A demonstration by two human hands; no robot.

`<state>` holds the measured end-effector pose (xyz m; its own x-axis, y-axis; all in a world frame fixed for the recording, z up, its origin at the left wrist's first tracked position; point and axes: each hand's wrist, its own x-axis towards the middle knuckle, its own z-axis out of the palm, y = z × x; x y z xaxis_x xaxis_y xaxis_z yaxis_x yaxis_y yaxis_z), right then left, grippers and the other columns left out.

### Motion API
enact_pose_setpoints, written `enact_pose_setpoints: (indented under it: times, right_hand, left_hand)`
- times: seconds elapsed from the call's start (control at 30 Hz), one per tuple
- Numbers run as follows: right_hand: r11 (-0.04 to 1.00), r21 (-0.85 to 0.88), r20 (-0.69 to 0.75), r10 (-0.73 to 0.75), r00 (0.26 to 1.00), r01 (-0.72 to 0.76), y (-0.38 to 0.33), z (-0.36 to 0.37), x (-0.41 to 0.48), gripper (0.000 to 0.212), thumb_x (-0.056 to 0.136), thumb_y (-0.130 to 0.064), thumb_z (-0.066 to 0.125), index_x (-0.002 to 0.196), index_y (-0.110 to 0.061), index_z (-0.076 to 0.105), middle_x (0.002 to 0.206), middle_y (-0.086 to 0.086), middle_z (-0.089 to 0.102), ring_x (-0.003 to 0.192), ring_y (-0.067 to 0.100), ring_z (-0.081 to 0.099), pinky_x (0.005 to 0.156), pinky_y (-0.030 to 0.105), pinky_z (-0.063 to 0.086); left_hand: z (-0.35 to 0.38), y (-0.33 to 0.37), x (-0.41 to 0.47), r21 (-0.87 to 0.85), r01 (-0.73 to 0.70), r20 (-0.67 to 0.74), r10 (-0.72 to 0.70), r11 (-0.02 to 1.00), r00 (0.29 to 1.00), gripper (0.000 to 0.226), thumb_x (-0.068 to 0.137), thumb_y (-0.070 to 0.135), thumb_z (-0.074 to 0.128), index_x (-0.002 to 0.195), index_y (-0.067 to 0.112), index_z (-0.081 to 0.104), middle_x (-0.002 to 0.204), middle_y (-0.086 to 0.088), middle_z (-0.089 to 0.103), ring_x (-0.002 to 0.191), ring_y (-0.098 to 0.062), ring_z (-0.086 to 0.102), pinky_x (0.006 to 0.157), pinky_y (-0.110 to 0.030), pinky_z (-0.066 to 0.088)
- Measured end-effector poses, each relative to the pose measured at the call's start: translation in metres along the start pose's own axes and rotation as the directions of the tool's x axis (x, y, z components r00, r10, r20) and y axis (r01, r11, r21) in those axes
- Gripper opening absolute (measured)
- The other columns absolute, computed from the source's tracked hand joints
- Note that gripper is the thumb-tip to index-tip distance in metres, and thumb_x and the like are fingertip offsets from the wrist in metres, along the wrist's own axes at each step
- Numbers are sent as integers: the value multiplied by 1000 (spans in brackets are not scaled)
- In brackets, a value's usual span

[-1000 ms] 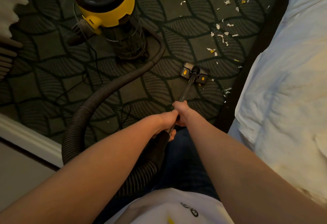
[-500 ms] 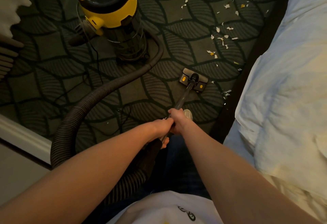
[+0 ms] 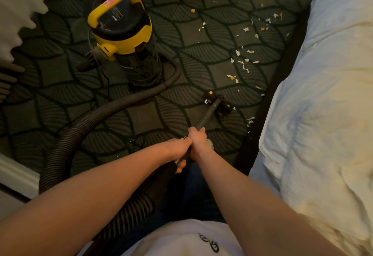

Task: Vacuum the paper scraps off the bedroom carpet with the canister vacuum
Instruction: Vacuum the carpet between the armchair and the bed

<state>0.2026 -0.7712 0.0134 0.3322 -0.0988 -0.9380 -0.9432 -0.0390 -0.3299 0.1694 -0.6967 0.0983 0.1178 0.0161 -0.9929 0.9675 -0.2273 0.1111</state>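
Observation:
Both of my hands grip the dark vacuum wand [image 3: 207, 115]. My right hand [image 3: 197, 140] holds it higher up the tube, and my left hand [image 3: 178, 148] holds it just behind. The floor nozzle [image 3: 218, 102] with yellow buttons sits on the dark leaf-patterned carpet [image 3: 141, 118], tilted, near the bed. White and yellow paper scraps [image 3: 242, 63] lie scattered beyond the nozzle towards the far right. The yellow and black canister vacuum [image 3: 123, 33] stands upright at the far left. Its ribbed hose [image 3: 66, 144] curves round to my left side.
A bed with a white duvet [image 3: 323, 114] fills the right side, with its dark base [image 3: 268, 104] running beside the scraps. A white skirting board [image 3: 16, 173] runs at the lower left. A thin power cord [image 3: 107, 86] trails on the carpet by the canister.
The nozzle has tilted and shifted slightly towards the scraps by the bed. My view has moved back and up, showing more carpet and scraps at the far end.

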Motion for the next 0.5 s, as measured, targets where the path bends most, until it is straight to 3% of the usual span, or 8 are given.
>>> enact_pose_setpoints:
  times: [0.07, 0.2, 0.37, 0.5]
  right_hand:
    - [998, 55, 10, -18, 1000, 17, -13, -2, 2, 69, 99, -15, 42, 157, -28, 7, 149, 15, 38, 116, 32, 54, 100, 46, 48]
    - [989, 53, -35, -135, 990, 137, -40, -9, 13, 51, 97, -13, 43, 147, -19, 31, 124, 16, 52, 97, 27, 56, 92, 47, 52]
    - [982, 16, -71, -188, 980, 190, -83, -19, 37, 56, 96, -15, 45, 149, -18, 29, 134, 19, 51, 107, 32, 57, 95, 47, 51]
    - [980, 45, -60, -192, 980, 194, -131, -31, 61, 55, 95, -13, 45, 148, -20, 31, 132, 19, 52, 108, 33, 58, 93, 46, 52]
  left_hand:
    - [-4, 10, -1, -12, -13, 4, 13, 1000, 1000, 57, 97, 57, 30, 112, 8, 56, 62, -5, 50, 45, -13, 47, 38, -20, 39]
    - [-4, 40, -1, -26, -61, 26, 61, 998, 998, 55, 97, 56, 29, 102, 9, 56, 58, -5, 49, 43, -14, 46, 41, -23, 39]
    - [-3, 86, 2, -79, -130, 44, 134, 988, 990, 50, 99, 51, 28, 90, 10, 54, 56, -5, 47, 43, -13, 44, 38, -18, 38]
    - [-4, 137, 14, -78, -166, 41, 170, 983, 985, 48, 100, 48, 28, 100, 7, 54, 59, -6, 49, 44, -14, 46, 39, -20, 38]
